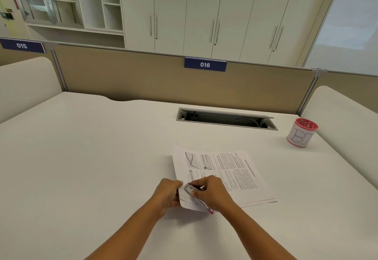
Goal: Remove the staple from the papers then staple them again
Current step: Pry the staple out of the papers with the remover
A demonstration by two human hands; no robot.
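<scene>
A stack of printed papers [231, 173] lies on the white desk [102, 157], turned sideways to me. My left hand [168, 195] pinches the stack's near left corner, which is lifted a little off the desk. My right hand [212, 193] grips a small stapler [192, 189] with a silver metal top and a pink base, its head set over that same corner. A ring shows on one finger of the right hand. The staple itself is hidden under the stapler and fingers.
A red-rimmed white cup [301, 132] with handwritten letters stands at the right. An open cable tray slot [225, 118] is cut into the desk behind the papers. A tan partition [143, 79] with a "016" label closes the back.
</scene>
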